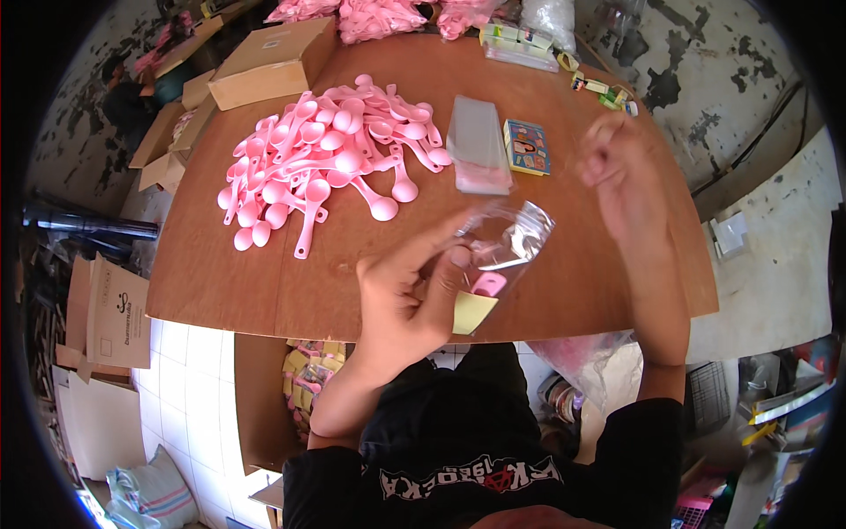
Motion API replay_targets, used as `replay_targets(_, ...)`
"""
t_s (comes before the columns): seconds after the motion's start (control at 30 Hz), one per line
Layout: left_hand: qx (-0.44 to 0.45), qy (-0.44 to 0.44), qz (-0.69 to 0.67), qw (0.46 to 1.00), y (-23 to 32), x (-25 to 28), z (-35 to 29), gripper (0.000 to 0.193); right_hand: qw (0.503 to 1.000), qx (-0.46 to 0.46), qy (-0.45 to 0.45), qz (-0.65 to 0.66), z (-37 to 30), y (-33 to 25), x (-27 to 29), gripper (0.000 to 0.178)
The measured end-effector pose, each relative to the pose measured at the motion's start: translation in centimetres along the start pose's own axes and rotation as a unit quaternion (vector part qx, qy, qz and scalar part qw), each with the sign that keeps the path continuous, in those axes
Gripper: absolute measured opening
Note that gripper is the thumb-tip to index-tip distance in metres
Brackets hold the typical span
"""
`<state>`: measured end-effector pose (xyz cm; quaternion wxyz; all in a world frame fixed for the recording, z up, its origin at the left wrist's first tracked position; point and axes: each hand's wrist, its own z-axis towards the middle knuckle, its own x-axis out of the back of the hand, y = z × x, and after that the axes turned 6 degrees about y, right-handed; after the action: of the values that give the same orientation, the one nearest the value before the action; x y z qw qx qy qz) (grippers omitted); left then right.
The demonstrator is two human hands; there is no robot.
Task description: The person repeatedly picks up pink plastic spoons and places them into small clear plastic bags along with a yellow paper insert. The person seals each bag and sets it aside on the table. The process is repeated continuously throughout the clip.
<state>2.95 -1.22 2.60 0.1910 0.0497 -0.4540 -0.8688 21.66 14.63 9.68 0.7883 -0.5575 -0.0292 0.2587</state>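
While the left hand (410, 295) sits over the near edge of the round brown table (220, 291), its thumb and fingers are pinched on the lower end of a small clear plastic bag (507, 247). The bag is glossy and crinkled, catching white glare along its upper corner, and tilts up and to the right from the grip. Through the film: a pink spoon (487, 284) near the bottom, and a pale yellow card (471, 311) whose corner pokes out below the thumb. The bag is held above the table's near edge, just in front of the person's chest. The right hand (621, 172) is raised to the right of the bag, apart from it, motion-blurred; fingers loosely curled, holding nothing visible, though whether the fingertips meet cannot be told. Further back on the table: a large heap of pink spoons (326, 159), left of centre; a stack of clear bags (478, 145) beside it; a small colourful card pack (527, 146) touching that stack on the right. A cardboard box (273, 62) rests at the far left edge of the table.
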Motion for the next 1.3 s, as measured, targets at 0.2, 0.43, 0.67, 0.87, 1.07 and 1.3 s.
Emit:
replay_targets(0.2,0.096,0.018,0.007,0.995,0.0,-0.6,0.5,0.04,0.982,0.067,-0.05,-0.172,0.9,-1.3,2.6,0.009)
replay_targets(0.43,0.046,0.004,0.074,0.996,-0.7,-1.9,0.2,0.037,0.79,0.347,-0.167,-0.477,-4.5,0.5,-2.2,0.02)
replay_targets(0.67,0.025,-0.025,0.114,0.993,-0.2,-1.8,0.0,0.039,0.753,0.355,-0.133,-0.539,-4.9,0.3,-3.2,0.017)
replay_targets(0.87,0.038,-0.043,0.11,0.992,0.0,-1.6,-0.2,0.039,0.776,0.344,-0.142,-0.51,-5.0,0.5,-2.9,0.011)
replay_targets(1.07,0.008,-0.032,0.085,0.996,-0.5,-1.2,-0.3,0.039,0.87,0.213,-0.152,-0.418,-4.7,-0.2,-2.4,0.004)
replay_targets(1.3,0.042,0.13,-0.117,0.984,0.1,-0.1,0.0,0.029,0.971,-0.044,-0.192,0.138,5.9,-0.3,12.6,0.016)
